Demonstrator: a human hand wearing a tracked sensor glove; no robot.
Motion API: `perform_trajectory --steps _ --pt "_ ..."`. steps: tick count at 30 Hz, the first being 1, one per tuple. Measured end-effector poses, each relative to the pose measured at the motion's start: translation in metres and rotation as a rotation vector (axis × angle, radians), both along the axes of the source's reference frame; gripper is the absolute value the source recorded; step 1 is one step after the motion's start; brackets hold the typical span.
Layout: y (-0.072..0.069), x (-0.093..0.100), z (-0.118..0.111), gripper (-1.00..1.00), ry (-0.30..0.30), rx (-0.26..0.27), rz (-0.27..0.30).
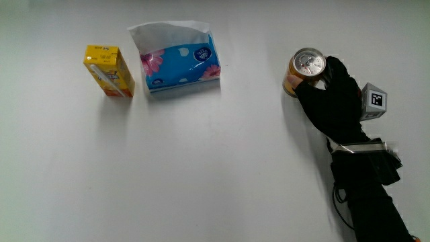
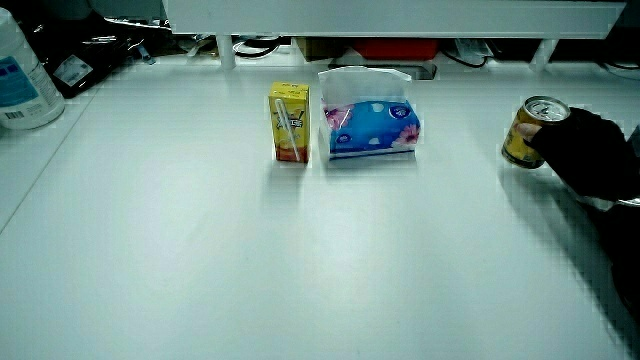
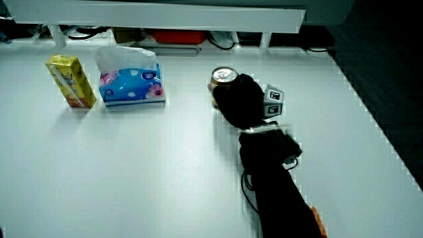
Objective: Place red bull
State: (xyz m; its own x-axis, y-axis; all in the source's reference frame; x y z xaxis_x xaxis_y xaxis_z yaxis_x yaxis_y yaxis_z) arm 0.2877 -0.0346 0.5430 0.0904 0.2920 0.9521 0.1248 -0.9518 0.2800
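Gold can (image 1: 306, 68) half-hidden by hand (image 1: 334, 94)

I see a metal can (image 1: 306, 69) with a shiny silver lid and a glossy gold wall, held in my hand (image 1: 334, 95), whose glove looks like matt black cloth. The cube (image 1: 373, 101) on it looks like matt printed paper or plastic; I cannot tell which. The tissue box (image 1: 181, 66) is smooth printed card with thin white paper at the top. The yellow carton (image 1: 109, 70) looks slightly glossy. The table (image 1: 201, 168) is smooth, white and faintly reflective.
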Motion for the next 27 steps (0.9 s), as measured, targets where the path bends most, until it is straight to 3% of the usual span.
perform_trajectory --steps 10,13,14,27 --pt "0.008 0.008 0.031 0.00 -0.013 -0.064 0.034" --pt "0.012 0.006 0.035 0.00 -0.019 -0.072 0.043" --pt "0.014 0.005 0.034 0.00 -0.056 -0.082 0.053" --pt "0.018 0.004 0.042 -0.06 -0.078 -0.094 0.062"
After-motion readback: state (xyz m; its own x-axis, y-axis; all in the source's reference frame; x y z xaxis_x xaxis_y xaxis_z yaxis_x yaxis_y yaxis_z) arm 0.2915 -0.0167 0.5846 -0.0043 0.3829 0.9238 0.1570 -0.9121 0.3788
